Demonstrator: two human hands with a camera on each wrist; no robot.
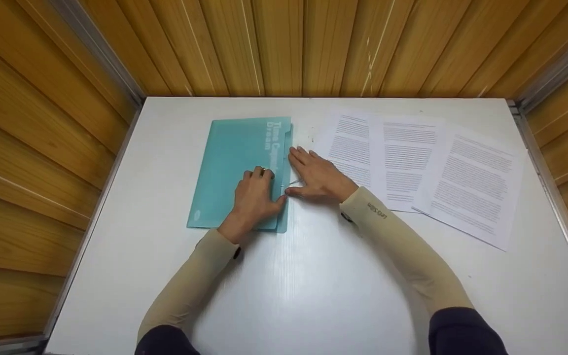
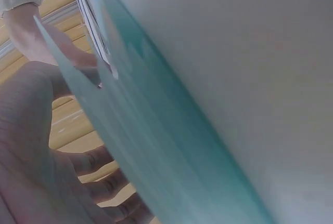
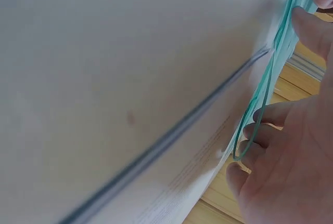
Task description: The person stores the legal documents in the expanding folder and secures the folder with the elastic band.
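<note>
A teal plastic folder [image 1: 230, 158] with white lettering lies flat on the white table. My left hand [image 1: 254, 195] rests on its cover, fingers bent at the knuckles, thumb reaching to the right edge. In the left wrist view, the folder [image 2: 151, 125] shows edge-on beside my left hand [image 2: 36, 167]. My right hand [image 1: 316, 175] has its fingers extended, with fingertips and thumb right at the folder's right edge. A thin green loop [image 3: 268, 89] hangs along that edge in the right wrist view, overlapping the fingertips of my right hand [image 3: 286, 151].
Three printed sheets [image 1: 409, 158] lie side by side to the right of my right hand, the rightmost [image 1: 476, 187] slanted. The white table [image 1: 303, 296] is bounded at the back and sides by wood-look panels [image 1: 284, 49] and metal rails.
</note>
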